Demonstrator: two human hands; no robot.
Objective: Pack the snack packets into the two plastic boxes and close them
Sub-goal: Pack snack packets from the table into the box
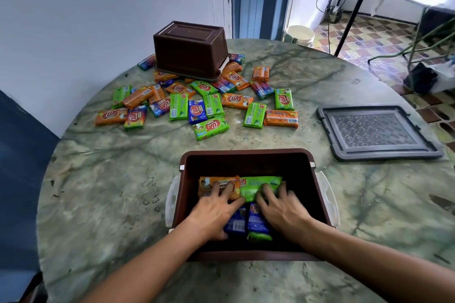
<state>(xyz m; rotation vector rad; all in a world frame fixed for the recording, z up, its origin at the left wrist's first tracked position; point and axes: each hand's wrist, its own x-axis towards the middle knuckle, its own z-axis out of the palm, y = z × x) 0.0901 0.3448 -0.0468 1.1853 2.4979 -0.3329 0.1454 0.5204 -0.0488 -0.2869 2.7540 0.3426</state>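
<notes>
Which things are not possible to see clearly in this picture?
Head view only:
- Box floor: covered by both hands and packets.
- Blue packets: partly under the left hand and right hand.
- Packets under the upturned box: hidden by it.
- Small print on loose packets: too small.

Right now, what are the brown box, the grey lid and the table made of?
The brown box looks like smooth moulded plastic with white clip handles. The grey lid looks like matte plastic with a ribbed pattern. The table seems polished green stone, veined like marble, maybe imitation.
</notes>
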